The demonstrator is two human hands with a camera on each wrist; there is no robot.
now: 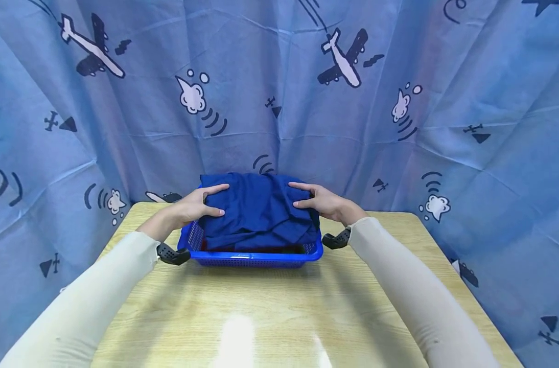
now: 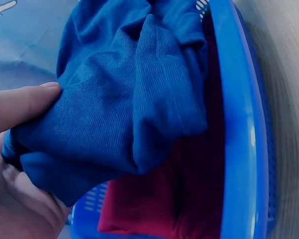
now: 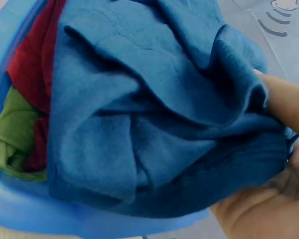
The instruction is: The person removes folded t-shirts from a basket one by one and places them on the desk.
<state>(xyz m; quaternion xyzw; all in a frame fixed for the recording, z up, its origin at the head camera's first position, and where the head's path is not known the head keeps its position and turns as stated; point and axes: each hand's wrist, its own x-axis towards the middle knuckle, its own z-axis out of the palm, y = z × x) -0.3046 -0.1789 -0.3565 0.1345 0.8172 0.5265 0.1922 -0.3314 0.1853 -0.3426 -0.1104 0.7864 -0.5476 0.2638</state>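
Observation:
A folded dark blue garment (image 1: pixel 261 214) lies across a blue plastic basket (image 1: pixel 256 258), covering most of its opening. My left hand (image 1: pixel 192 207) grips the garment's left end, thumb on top and the other fingers partly hidden beneath, as the left wrist view shows. At the opposite end, my right hand (image 1: pixel 324 202) holds the cloth between thumb and fingers. Under the garment, inside the basket, there is red cloth (image 2: pixel 139 204). A green cloth (image 3: pixel 15 132) shows beside the red in the right wrist view.
The basket stands toward the back of a light wooden table (image 1: pixel 261 306). Close behind the table hangs a blue curtain (image 1: pixel 279 92) printed with airplanes. Black wrist devices (image 1: pixel 172 254) sit near the basket's sides.

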